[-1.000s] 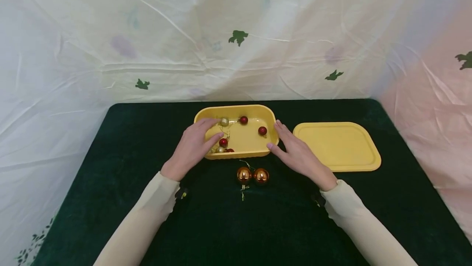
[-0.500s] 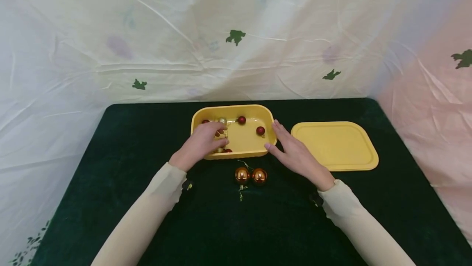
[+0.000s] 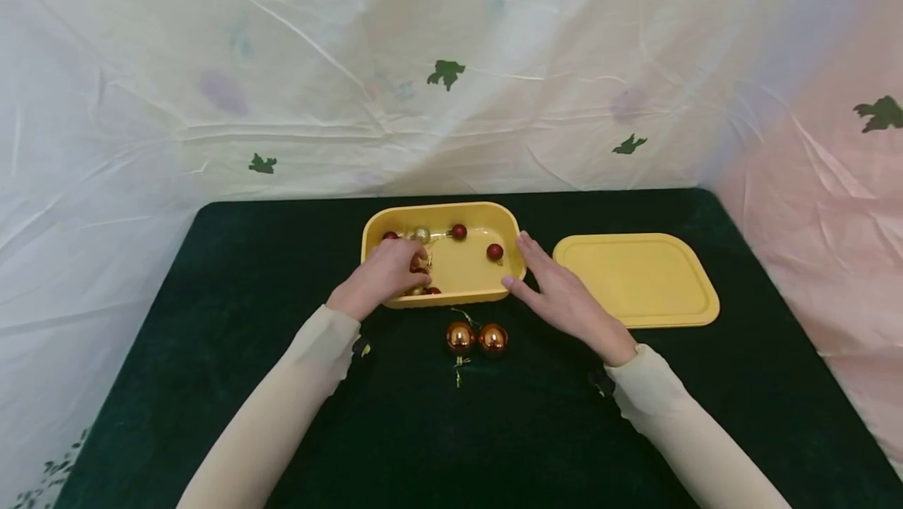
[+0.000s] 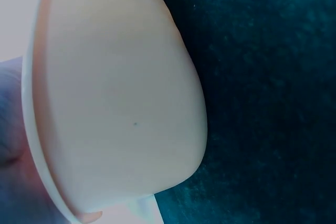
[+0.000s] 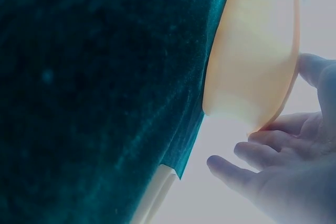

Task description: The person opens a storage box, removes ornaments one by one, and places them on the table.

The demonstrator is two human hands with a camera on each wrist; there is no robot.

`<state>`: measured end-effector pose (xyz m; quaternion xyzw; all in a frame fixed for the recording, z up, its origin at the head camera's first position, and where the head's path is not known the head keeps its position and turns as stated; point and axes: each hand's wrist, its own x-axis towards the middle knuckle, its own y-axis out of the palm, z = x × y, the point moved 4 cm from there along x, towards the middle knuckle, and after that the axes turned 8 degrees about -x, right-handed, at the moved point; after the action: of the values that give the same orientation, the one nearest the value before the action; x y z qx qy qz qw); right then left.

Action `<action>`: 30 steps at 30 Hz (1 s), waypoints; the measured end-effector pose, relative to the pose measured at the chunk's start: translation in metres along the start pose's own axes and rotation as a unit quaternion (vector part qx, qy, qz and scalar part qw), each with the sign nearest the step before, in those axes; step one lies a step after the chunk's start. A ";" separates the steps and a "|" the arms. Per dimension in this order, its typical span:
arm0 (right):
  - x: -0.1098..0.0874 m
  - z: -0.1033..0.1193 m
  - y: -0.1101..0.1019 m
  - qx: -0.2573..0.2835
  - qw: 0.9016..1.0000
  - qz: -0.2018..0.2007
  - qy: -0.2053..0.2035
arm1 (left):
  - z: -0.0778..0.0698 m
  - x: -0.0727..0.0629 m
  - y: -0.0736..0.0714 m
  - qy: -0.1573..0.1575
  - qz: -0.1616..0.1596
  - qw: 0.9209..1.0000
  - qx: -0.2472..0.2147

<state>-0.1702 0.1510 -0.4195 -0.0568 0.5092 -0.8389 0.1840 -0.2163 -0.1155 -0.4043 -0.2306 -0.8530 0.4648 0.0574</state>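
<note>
My left hand (image 3: 381,278) reaches over the left side of a yellow plastic box (image 3: 466,296), its fingers curled round a small red Christmas bauble that they mostly hide. Around it in the box lie a gold bauble (image 3: 421,234) and several red ones, such as the red bauble (image 3: 458,232) near the back wall. With fairly straight fingers, my right hand (image 3: 564,293) touches the box's right end; the right wrist view shows fingertips at the box wall (image 5: 252,51). In the left wrist view the box's outer wall (image 4: 121,87) covers most of the hand.
Two shiny copper baubles (image 3: 460,338) with gold strings lie in front of the box. The matching yellow lid (image 3: 635,281) lies flat at its right. A dark green cloth (image 3: 451,438) covers the table; a pale patterned curtain (image 3: 317,85) hangs behind.
My left hand has gone lower into the box, and its fingers have closed in round a red bauble. My right hand stays at the box's right end. The head view has shifted slightly.
</note>
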 end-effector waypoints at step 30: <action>0.016 0.007 -0.007 -0.050 0.998 -0.020 -0.023 | -0.009 -0.030 -0.017 0.047 -0.078 0.994 -0.053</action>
<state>-0.1847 0.1422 -0.4113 -0.0953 0.5446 -0.8145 0.1760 -0.1928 -0.1303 -0.3816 -0.1875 -0.8883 0.4016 0.1207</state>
